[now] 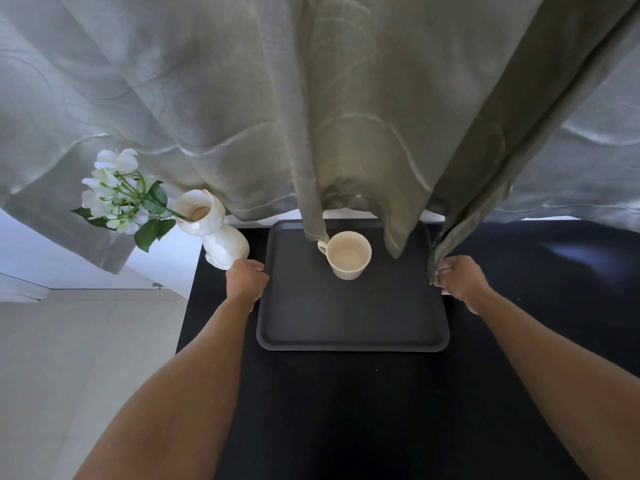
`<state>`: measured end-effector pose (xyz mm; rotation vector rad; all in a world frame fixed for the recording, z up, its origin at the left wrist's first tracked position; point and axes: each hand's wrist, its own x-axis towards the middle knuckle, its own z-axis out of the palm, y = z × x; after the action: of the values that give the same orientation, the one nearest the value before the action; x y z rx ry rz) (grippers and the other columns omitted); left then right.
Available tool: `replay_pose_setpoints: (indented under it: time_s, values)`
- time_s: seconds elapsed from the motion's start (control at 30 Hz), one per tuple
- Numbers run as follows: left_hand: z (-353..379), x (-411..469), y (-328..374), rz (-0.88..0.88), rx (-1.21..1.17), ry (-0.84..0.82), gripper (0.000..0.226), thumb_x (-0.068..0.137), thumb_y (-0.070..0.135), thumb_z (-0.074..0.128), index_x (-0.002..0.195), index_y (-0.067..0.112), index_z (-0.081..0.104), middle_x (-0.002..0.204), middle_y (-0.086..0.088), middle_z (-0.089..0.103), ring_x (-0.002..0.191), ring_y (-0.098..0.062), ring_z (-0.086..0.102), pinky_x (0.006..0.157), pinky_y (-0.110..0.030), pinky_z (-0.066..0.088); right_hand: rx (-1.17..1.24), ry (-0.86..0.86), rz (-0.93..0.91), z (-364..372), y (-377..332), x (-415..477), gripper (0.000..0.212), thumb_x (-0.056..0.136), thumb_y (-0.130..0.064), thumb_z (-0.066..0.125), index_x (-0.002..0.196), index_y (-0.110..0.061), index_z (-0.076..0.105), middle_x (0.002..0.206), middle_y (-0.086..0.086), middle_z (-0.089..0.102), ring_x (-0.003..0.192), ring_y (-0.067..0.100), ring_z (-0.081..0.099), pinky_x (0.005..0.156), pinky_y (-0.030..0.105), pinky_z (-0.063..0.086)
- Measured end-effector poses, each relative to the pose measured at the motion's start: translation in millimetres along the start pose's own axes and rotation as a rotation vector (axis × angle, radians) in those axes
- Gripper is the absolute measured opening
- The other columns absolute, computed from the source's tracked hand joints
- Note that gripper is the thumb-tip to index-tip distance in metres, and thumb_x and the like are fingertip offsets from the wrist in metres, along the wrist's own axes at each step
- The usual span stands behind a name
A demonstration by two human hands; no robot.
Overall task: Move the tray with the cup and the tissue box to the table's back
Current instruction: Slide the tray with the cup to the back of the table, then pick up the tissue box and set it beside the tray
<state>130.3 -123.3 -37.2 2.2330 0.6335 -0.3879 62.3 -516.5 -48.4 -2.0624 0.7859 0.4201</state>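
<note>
On the table (346,410), the tray (346,317) holds a cup (348,255) toward its back, a vase (216,233) just left of it.

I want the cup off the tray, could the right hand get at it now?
Probably yes: the cup stands uncovered, though the right hand is busy gripping the tray edge.

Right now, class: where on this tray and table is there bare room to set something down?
The tray's near half, between the cup and its front rim, is bare. So is the table nearer than the tray. It is crowded at the back: curtain drapes there, and the vase adjoins the left hand.
</note>
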Motion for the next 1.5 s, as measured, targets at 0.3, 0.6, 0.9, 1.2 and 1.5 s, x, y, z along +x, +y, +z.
replay_pose_setpoints:
  time_s: [0.3, 0.6, 0.9, 1.2, 1.5]
  values:
    - [-2.6, -31.8, 13.2, 0.060, 0.019, 0.056, 0.038, 0.091, 0.007, 0.056, 0.129, 0.008, 0.059, 0.122, -0.018, 0.063, 0.094, -0.034, 0.065, 0.082, -0.037, 0.055, -0.091, -0.011, -0.008, -9.7, -10.8, -19.3, 0.029, 0.087, -0.011, 0.068, 0.115, -0.005, 0.068, 0.105, 0.013, 0.071, 0.088, 0.026, 0.067, 0.081, 0.040, 0.057]
    - [-2.3, -103.9, 31.1, 0.145, 0.023, 0.066, 0.019, 0.086, 0.004, 0.057, 0.100, 0.010, 0.067, 0.098, -0.010, 0.063, 0.088, -0.028, 0.063, 0.082, -0.040, 0.055, -0.168, 0.009, -0.142, -39.6, -17.0, -71.7, 0.055, 0.091, -0.019, 0.066, 0.141, -0.008, 0.048, 0.124, 0.016, 0.065, 0.095, 0.023, 0.057, 0.083, 0.034, 0.043]
    - [16.4, -198.5, 47.2, 0.252, 0.087, 0.011, 0.030, 0.090, 0.015, 0.061, 0.119, 0.008, 0.067, 0.120, -0.009, 0.069, 0.111, -0.027, 0.064, 0.094, -0.034, 0.049, -0.245, -0.022, -0.175, -81.1, 5.6, -135.0, 0.051, 0.090, -0.029, 0.068, 0.136, -0.011, 0.054, 0.135, 0.012, 0.060, 0.120, 0.029, 0.059, 0.099, 0.038, 0.045]
    - [44.5, -318.9, 49.1, 0.327, -0.065, -0.072, 0.025, 0.089, 0.020, 0.060, 0.109, 0.006, 0.068, 0.108, -0.012, 0.071, 0.095, -0.025, 0.063, 0.082, -0.032, 0.050, -0.328, 0.109, -0.187, -136.5, 64.4, -227.9, 0.051, 0.090, -0.035, 0.067, 0.133, -0.009, 0.057, 0.133, 0.014, 0.062, 0.116, 0.030, 0.061, 0.095, 0.037, 0.046]
    - [123.0, -433.9, 37.5, 0.267, -0.164, -0.316, 0.052, 0.090, 0.032, 0.063, 0.137, 0.013, 0.049, 0.123, -0.008, 0.062, 0.100, -0.021, 0.064, 0.091, -0.042, 0.057, -0.393, 0.263, -0.144, -222.0, 138.7, -291.3, 0.054, 0.097, -0.039, 0.055, 0.141, -0.008, 0.049, 0.149, 0.013, 0.050, 0.134, 0.033, 0.050, 0.109, 0.038, 0.039]
